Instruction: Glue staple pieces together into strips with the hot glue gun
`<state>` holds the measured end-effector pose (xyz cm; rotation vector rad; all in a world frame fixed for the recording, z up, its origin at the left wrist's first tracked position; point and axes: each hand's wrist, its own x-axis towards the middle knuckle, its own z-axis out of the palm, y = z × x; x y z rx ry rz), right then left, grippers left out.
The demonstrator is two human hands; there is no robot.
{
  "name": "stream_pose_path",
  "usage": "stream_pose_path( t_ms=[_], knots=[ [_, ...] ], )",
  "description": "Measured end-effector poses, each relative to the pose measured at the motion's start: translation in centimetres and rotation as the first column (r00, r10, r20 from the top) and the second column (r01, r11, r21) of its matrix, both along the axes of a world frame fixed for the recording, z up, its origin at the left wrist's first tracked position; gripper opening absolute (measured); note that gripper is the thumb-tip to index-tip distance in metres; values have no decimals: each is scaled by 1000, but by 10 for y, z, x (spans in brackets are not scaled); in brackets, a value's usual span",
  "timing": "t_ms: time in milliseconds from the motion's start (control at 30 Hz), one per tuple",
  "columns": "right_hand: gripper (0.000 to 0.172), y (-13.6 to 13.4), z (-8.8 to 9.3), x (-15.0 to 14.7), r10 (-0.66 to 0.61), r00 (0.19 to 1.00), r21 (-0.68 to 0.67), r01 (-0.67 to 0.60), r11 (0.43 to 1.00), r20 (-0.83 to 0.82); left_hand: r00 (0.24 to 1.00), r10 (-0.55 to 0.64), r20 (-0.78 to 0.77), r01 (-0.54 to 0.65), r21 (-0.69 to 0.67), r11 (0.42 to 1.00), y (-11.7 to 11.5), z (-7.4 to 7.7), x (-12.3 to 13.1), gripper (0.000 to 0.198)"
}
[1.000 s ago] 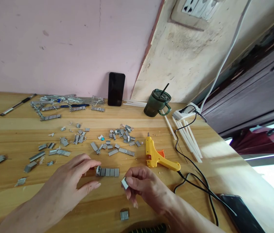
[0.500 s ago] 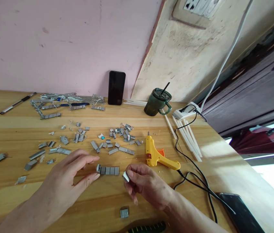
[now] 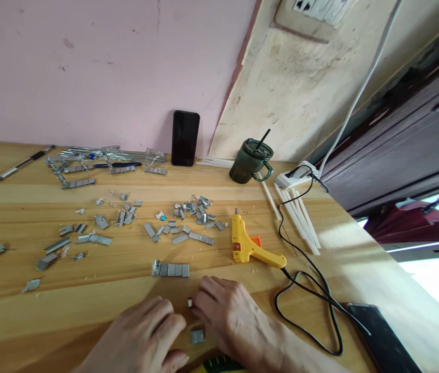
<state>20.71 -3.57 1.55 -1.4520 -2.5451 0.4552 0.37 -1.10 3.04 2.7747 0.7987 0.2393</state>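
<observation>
My right hand (image 3: 229, 313) is closed, its fingertips low over the wood and pinching a small grey metal piece (image 3: 190, 302) that mostly hides under them. My left hand (image 3: 145, 334) hovers at the bottom with fingers bent and the thumb apart, holding nothing visible. Between both hands lies a square grey metal piece (image 3: 197, 335). A short strip of joined grey segments (image 3: 173, 270), with a raised clear part at its left end, rests just beyond them. At the bottom edge, a black-and-yellow handle (image 3: 221, 364) is partly covered by my right arm.
Loose grey metal pieces (image 3: 200, 211) lie scattered across the wooden table. A yellow glue gun (image 3: 256, 248) and its black cord (image 3: 320, 295) are at right, near white glue sticks (image 3: 301, 220) and a phone (image 3: 382, 336). A green mug (image 3: 248, 161) and an upright phone (image 3: 185, 138) stand behind.
My left hand has drawn away from the segmented strip, back toward the bottom edge. My right hand has turned palm down and lowered slightly with its small metal piece.
</observation>
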Motion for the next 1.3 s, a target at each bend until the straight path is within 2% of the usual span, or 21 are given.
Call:
stream_pose_path(
  t_ms=[100, 267, 400, 533, 600, 700, 800, 967, 1200, 1300],
  knots=[
    [13, -2, -8, -2, 24, 999, 63, -27, 998, 36, 991, 68, -115, -73, -37, 997, 5, -4, 8, 18],
    [2, 5, 0, -2, -62, 998, -2, 62, 998, 34, 978, 88, -189, -117, -145, 983, 6, -4, 10, 14],
    [6, 7, 0, -6, -25, 997, 25, 23, 999, 72, 981, 114, -159, -139, -157, 978, 5, -6, 8, 14],
    [8, 16, 4, -5, -23, 998, 14, 22, 1000, 59, 986, 127, -109, -144, -161, 976, 7, -14, 5, 16],
    [14, 27, 11, -1, -103, 989, 27, 100, 995, 107, 989, 129, -76, -138, -133, 981, 7, -19, 4, 20],
    [16, 48, 21, 4, -339, 912, 40, 339, 940, 230, 992, 119, -51, -120, -29, 992, 8, -24, 3, 25],
    [15, 65, 24, 7, -416, 867, 33, 424, 905, 274, 993, 94, -77, -91, 33, 995, 8, -24, 4, 27],
    [15, 68, 20, 11, -392, 887, 3, 404, 915, 245, 992, 73, -101, -66, 68, 995, 8, -22, 4, 27],
    [12, 59, 18, 23, -343, 935, -20, 346, 938, 95, 994, 83, -70, -77, 81, 994, 8, -30, 1, 27],
    [11, 57, 19, 26, -350, 931, -13, 353, 935, 108, 996, 75, -44, -71, 87, 994, 9, -30, 1, 26]
  ],
)
